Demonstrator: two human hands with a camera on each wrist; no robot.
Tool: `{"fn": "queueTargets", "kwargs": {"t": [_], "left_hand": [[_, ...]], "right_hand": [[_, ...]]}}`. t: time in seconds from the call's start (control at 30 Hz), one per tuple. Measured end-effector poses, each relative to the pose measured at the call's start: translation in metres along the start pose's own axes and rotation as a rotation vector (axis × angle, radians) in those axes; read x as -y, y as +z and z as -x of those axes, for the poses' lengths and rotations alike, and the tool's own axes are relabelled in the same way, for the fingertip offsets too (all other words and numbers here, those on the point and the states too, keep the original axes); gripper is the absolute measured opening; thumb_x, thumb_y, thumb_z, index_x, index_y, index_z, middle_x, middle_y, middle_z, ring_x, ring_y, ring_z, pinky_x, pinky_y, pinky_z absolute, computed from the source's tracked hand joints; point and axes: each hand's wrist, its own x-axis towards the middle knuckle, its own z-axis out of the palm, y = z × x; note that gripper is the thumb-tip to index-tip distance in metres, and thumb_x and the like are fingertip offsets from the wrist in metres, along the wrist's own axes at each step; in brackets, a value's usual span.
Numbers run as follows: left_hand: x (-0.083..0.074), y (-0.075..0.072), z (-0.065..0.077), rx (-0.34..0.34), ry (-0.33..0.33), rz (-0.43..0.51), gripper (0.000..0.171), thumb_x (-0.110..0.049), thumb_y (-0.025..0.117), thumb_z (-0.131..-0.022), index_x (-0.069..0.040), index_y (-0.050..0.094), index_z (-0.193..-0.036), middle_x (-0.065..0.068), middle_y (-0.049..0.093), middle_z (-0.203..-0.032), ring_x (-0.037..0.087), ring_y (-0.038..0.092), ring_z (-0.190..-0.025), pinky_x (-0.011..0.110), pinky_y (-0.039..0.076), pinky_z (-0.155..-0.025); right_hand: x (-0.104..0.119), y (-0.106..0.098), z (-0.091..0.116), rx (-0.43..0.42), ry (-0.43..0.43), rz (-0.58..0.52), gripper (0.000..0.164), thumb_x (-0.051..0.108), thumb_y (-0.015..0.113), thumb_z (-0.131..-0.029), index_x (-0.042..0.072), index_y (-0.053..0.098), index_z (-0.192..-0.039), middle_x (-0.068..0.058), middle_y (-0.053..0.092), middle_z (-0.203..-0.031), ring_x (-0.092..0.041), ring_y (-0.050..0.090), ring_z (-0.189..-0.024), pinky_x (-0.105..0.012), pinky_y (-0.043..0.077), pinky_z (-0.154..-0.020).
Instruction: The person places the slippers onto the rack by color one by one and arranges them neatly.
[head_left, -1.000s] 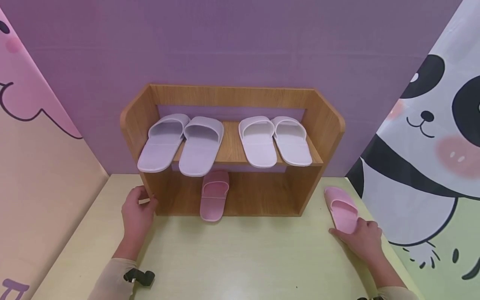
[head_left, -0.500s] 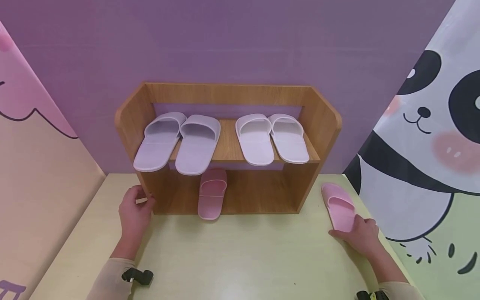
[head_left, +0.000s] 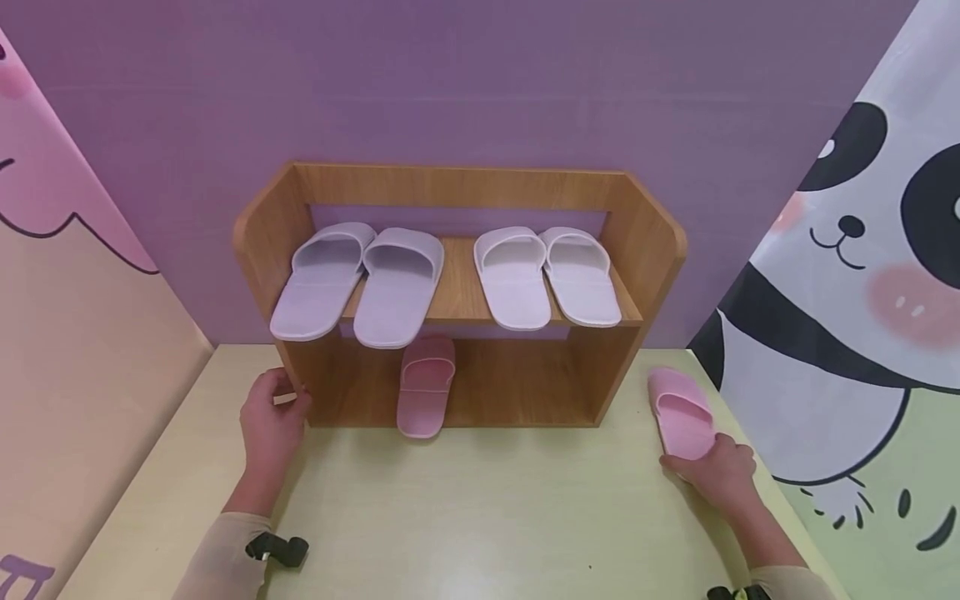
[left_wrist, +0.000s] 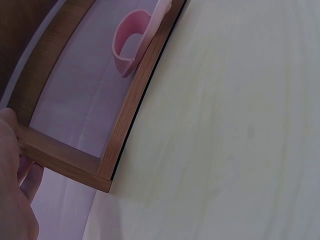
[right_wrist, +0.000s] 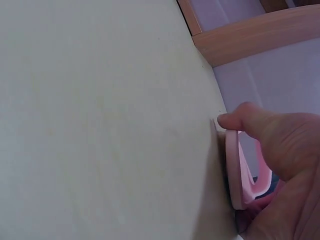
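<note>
A small wooden shoe rack [head_left: 459, 187] with two levels stands against the back wall. My left hand [head_left: 272, 425] pinches the front edge of its left side panel [left_wrist: 62, 159], thumb and fingers on opposite faces. At the far right of the table, my right hand [head_left: 720, 477] holds a pink slipper [head_left: 682, 423] by its heel end, thumb on one side and fingers on the other. The slipper's toe points toward the back wall. Another pink slipper [head_left: 423, 408] sits on the lower level, left of its middle, heel poking out past the front edge.
On the upper level are a pale lilac pair of slippers [head_left: 393, 317] at left and a white pair [head_left: 513, 296] at right. The pale table [head_left: 465, 508] extends in front of the rack. A panda-printed panel [head_left: 817, 400] borders the right side, a pink-and-beige one [head_left: 82, 350] the left.
</note>
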Motion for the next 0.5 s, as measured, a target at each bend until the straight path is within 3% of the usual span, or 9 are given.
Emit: {"fn": "queueTargets", "kwargs": {"t": [0.17, 0.4, 0.5], "left_hand": [[-0.0002, 0.0009, -0.0006, -0.002, -0.008, 0.005, 0.022, 0.006, 0.072, -0.097, 0.002, 0.068, -0.119, 0.016, 0.070, -0.114, 0.031, 0.072, -0.107, 0.003, 0.050, -0.077], [-0.0019, 0.0014, 0.0010, -0.016, -0.013, 0.011, 0.022, 0.007, 0.072, -0.096, 0.003, 0.068, -0.117, 0.016, 0.070, -0.110, 0.030, 0.072, -0.104, 0.004, 0.051, -0.076], [-0.0018, 0.0017, 0.0009, -0.018, -0.010, 0.012, 0.022, 0.006, 0.072, -0.096, 0.002, 0.068, -0.117, 0.016, 0.070, -0.111, 0.032, 0.072, -0.104, 0.003, 0.050, -0.076]], "right_hand": [[0.0003, 0.0014, 0.0020, -0.005, -0.001, 0.012, 0.107, 0.055, 0.086, -0.087, -0.028, 0.037, -0.135, -0.045, 0.049, -0.119, -0.057, 0.039, -0.114, -0.065, 0.045, -0.092], [0.0078, 0.0001, 0.0030, 0.012, -0.015, 0.095, 0.109, 0.069, 0.082, -0.085, -0.026, 0.043, -0.121, -0.042, 0.053, -0.107, -0.057, 0.043, -0.109, -0.063, 0.044, -0.089], [0.0083, 0.0025, 0.0031, -0.008, -0.018, 0.092, 0.105, 0.068, 0.080, -0.088, -0.026, 0.044, -0.118, -0.041, 0.054, -0.106, -0.058, 0.042, -0.110, -0.064, 0.042, -0.090]]}}
